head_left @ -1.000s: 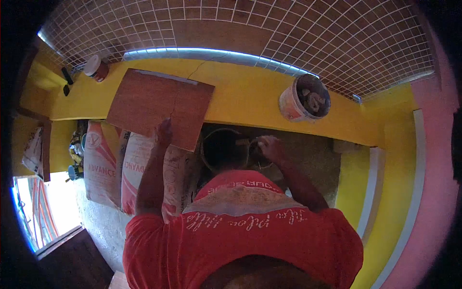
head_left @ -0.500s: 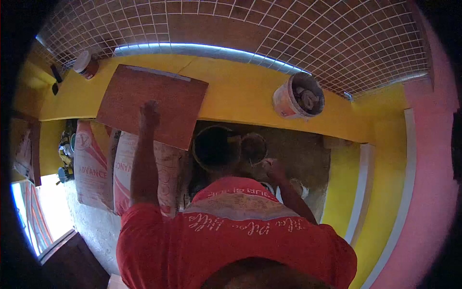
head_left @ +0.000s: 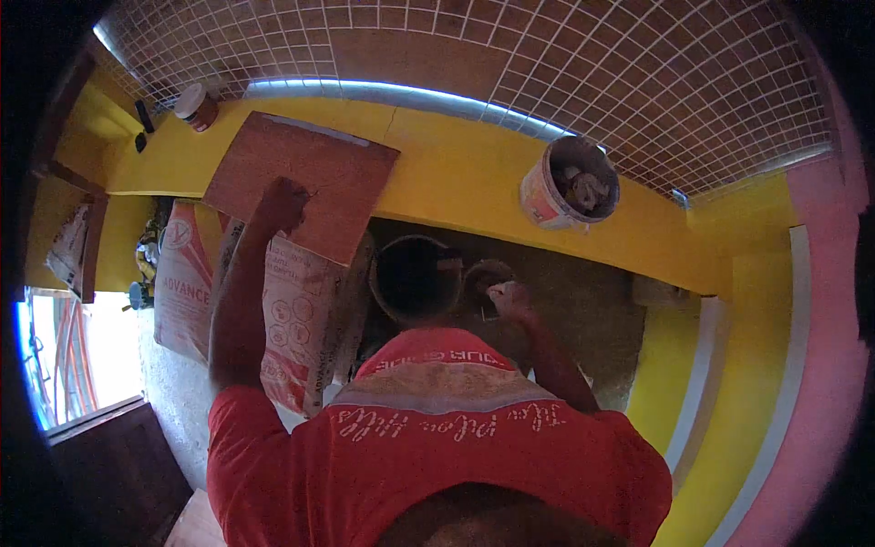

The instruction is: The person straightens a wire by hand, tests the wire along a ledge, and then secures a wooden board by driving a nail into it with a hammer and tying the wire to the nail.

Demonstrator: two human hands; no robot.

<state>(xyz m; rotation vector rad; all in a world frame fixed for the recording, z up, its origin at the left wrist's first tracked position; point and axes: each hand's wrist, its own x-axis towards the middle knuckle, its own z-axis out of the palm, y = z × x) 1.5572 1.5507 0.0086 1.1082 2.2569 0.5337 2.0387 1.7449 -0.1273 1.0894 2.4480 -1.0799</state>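
A reddish-brown board (head_left: 337, 173) lies across the yellow ledge and overhangs its front edge. Over its surface is my left hand (head_left: 284, 204), fingers curled; a thin line shows beside them, and what they hold, if anything, is hidden. My right hand (head_left: 510, 299) is lower, at the near right side of a small round container (head_left: 490, 269). Its fingers are closed, with something pale at their tips that I cannot make out. Left of that container stands a larger dark bucket (head_left: 375, 278).
On the ledge (head_left: 447, 173) stand a white bucket (head_left: 544, 202) with lumpy contents and a small tub (head_left: 194, 107). Printed sacks (head_left: 301, 314) lean below the board. Wire mesh (head_left: 583, 64) rises behind. Pink and yellow walls (head_left: 674, 365) close the right side.
My left hand has drawn nearer over the board, its elbow bending outward. My right hand has moved up and slightly left to the small container. The view has shifted slightly.
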